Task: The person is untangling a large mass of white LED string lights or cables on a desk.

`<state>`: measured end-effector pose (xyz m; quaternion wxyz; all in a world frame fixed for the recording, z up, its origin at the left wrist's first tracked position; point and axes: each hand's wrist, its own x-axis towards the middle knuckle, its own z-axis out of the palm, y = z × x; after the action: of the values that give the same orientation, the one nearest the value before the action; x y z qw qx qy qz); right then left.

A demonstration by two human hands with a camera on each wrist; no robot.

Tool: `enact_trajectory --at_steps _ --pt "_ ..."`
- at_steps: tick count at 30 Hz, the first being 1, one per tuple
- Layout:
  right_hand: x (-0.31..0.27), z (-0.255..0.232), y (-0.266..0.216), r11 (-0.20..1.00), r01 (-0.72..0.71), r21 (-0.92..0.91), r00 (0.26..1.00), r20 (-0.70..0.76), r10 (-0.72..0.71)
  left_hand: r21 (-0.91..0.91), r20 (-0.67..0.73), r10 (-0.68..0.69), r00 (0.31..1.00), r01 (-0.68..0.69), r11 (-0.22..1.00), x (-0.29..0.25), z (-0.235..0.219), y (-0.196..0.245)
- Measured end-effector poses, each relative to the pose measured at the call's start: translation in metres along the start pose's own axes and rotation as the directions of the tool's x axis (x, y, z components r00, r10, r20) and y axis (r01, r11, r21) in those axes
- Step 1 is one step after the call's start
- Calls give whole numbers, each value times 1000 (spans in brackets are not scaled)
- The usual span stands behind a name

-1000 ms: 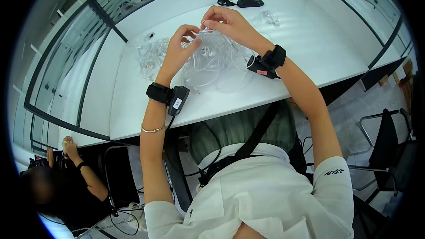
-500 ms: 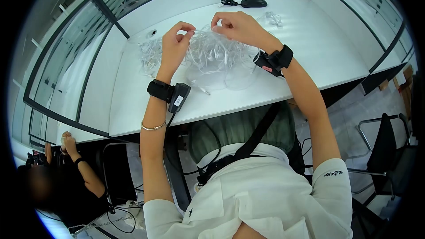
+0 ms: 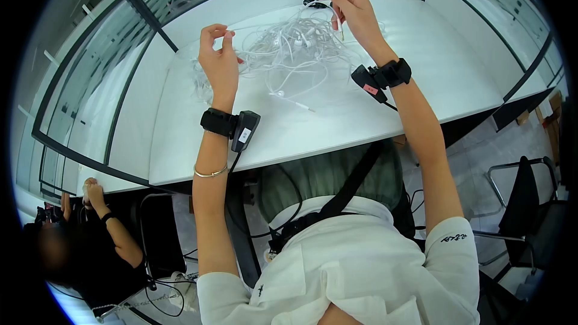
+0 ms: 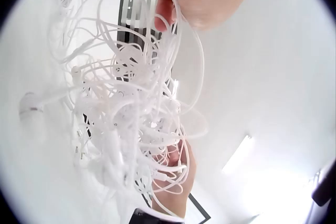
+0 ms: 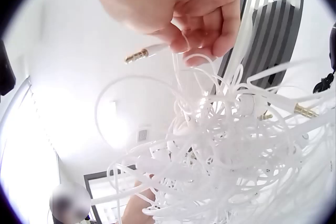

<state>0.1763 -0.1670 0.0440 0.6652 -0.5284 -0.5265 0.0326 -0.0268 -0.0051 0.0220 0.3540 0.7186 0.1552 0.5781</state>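
Two pinches: my left hand (image 3: 221, 67) and right hand (image 3: 356, 18) each grip thin white cable (image 3: 339, 17) from the tangled white earphone pile (image 3: 296, 43), upper centre.

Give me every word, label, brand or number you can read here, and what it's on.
Nothing is legible.
White label on the left wrist camera: too small to read.
Pink label on the right wrist camera: too small to read.
Right sleeve: dark script-like marks, unreadable.
Shirt front, left side: small dark mark, unreadable.
Tangled white earphones: no readable text.
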Motion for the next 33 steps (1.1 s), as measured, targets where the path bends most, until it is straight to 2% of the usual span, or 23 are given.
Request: enact_trajectory --at_steps 3,8,10,11,13,14,17,20,23,24,28,31,33 --pt "4 -6 5 994 -24 106 998 -47 30 19 -38 -7 999 8 1000 2 -2 -1" --pt "5 -10 1 991 -43 130 991 -124 59 -127 6 51 999 -50 991 4 -2 -1" --pt "7 -20 1 990 -103 96 994 -22 105 -232 70 115 991 -97 968 4 -1 -4" --pt "7 -24 1 988 -131 76 991 28 130 -228 132 83 988 -51 972 2 1 -3" --pt "5 -20 -2 967 -189 -168 951 213 223 -216 254 18 967 38 976 -2 1 3" --pt "4 -17 -3 937 -196 -290 913 295 282 -219 310 27 950 44 975 -3 4 0" --pt "-12 -8 9 833 16 -553 787 521 330 -169 386 -50 921 124 978 -6 4 1" --pt "-15 -6 5 792 35 -609 787 505 353 -86 397 -59 916 101 991 -6 4 -1" --pt "-11 -9 9 803 81 -590 758 560 335 -87 385 -15 923 53 995 -6 6 -13" --pt "-10 -12 1 813 54 -580 727 581 366 -73 343 7 939 19 997 -5 7 -14" --pt "-8 -21 -5 876 36 -482 722 619 310 -83 166 47 985 -34 996 -2 1 -14" --pt "-9 -24 -5 872 32 -488 765 574 293 -54 77 87 993 -83 995 -2 2 -14" --pt "-8 -24 -12 876 21 -482 777 559 289 -1 70 75 995 -75 997 -1 1 -17"
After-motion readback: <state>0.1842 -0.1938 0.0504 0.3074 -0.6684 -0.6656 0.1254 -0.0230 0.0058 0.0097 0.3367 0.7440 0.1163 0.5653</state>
